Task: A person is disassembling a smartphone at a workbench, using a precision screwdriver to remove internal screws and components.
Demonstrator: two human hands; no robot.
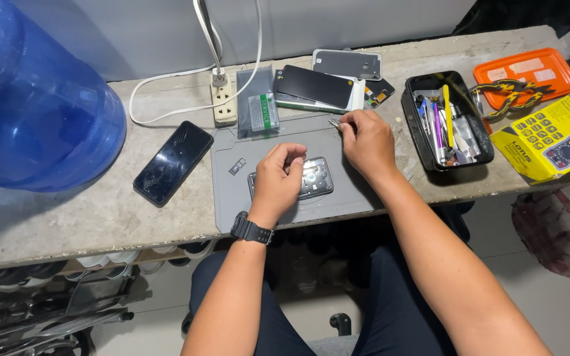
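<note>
Head view, one bench, contents as follows. Grey work mat [245, 191], lying flat on a pale stone-topped table [67, 217]. On the mat: an opened phone body [315, 178], back uppermost with its inner parts showing, near the mat's middle. Left hand [278, 178], black watch at the wrist, resting on the phone body's left end, fingers curled down onto it and closed around its edge. Right hand [366, 142], at the mat's far right corner, fingers pinched together on small metal tweezers [334, 122], the tips pointing left; the two hands lie near each other but apart. Small metal part [237, 166], loose on the mat left of the phone body. Black phone with cracked glass [173, 161], on the table just left of the mat. White power strip [223, 99] with cords, at the back. Stack of phones and screen panels [318, 86], behind the mat. Black tool tray [446, 122], holding coloured tools, right of the right hand. Orange tray [526, 69], far right. Yellow meter box [552, 138], at the right edge. Large blue water bottle [31, 105], at the far left.
</note>
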